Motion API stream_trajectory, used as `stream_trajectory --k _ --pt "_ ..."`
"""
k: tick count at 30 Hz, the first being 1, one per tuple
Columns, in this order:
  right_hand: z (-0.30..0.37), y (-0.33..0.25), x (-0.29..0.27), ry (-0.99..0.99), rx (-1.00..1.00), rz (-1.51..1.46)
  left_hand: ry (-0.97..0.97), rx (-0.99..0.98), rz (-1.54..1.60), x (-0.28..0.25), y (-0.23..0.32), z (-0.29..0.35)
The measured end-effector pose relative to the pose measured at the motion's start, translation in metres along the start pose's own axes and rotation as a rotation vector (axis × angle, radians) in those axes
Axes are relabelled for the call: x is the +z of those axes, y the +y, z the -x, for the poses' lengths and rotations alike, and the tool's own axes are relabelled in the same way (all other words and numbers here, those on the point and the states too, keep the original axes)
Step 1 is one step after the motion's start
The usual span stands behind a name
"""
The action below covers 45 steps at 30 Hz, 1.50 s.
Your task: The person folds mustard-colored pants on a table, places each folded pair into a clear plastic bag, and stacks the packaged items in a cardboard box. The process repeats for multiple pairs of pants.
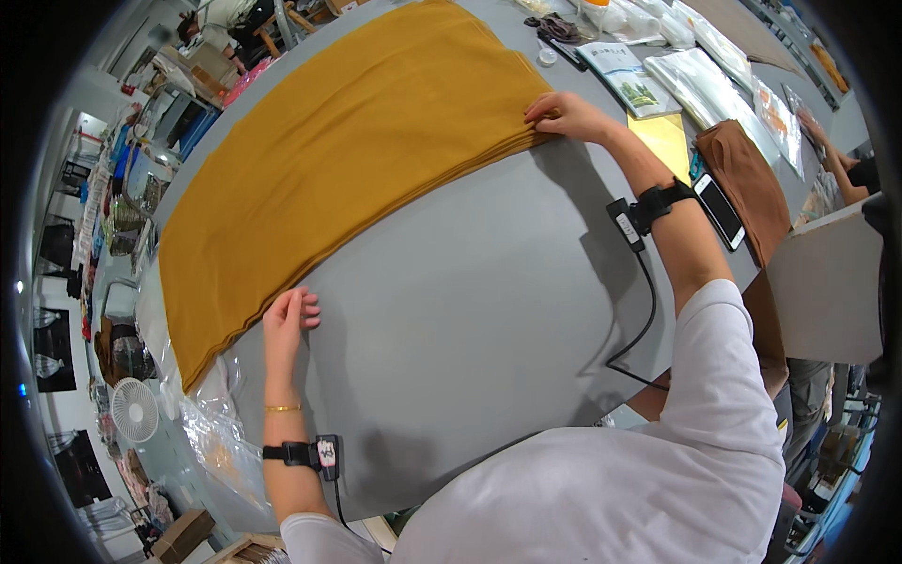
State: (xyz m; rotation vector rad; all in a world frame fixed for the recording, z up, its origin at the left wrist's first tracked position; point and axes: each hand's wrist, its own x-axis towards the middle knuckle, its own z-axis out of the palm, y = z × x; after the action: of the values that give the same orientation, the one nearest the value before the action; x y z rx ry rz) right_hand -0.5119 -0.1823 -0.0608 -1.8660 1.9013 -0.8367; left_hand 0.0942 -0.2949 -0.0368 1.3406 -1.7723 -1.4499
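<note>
The big mustard cloth (348, 160) lies on the gray tabletop (470, 310), its long side slanting from the tabletop's left edge toward the far edge. It stretches left from the right hand (575, 117), which pinches its right end. The left hand (289, 315) curls right by its near side; I can't tell if it grips.

On the grey table (470, 301), layered mustard cloth (348, 169) lies toward eleven o'clock. The right hand (570, 116), at one o'clock, touches its corner; the left hand (291, 312), near nine, is at its lower edge.
</note>
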Motion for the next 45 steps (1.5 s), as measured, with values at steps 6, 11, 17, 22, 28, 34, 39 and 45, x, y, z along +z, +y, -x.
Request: stream_trajectory --k 6,11,17,22,28,34,39,45 --pt "-0.016 -0.022 -0.037 0.147 0.179 -0.072 -0.214 -0.276 0.430 0.020 0.013 -0.042" --pt "-0.014 -0.050 -0.090 0.421 -0.014 -0.343 0.087 -0.354 1.085 0.007 0.005 -0.094" --pt "0.106 -0.087 -0.087 0.476 -0.104 -0.176 0.240 -0.100 0.974 -0.042 -0.012 -0.055" --pt "0.241 -0.164 -0.056 0.428 -0.209 0.577 0.270 0.129 0.899 -0.084 -0.024 0.066" --pt "0.362 -0.193 -0.035 0.369 0.048 0.634 0.609 -0.029 1.061 -0.172 -0.093 0.056" --pt "0.410 -0.071 -0.062 0.705 0.412 0.114 0.880 0.322 -0.757 -0.248 -0.147 0.042" --pt "0.246 -0.052 -0.073 0.703 0.267 -0.105 1.193 0.314 0.122 -0.226 -0.049 -0.004" --pt "-0.004 -0.259 0.049 0.167 -0.516 0.043 0.640 0.590 -0.625 -0.084 0.071 0.027"
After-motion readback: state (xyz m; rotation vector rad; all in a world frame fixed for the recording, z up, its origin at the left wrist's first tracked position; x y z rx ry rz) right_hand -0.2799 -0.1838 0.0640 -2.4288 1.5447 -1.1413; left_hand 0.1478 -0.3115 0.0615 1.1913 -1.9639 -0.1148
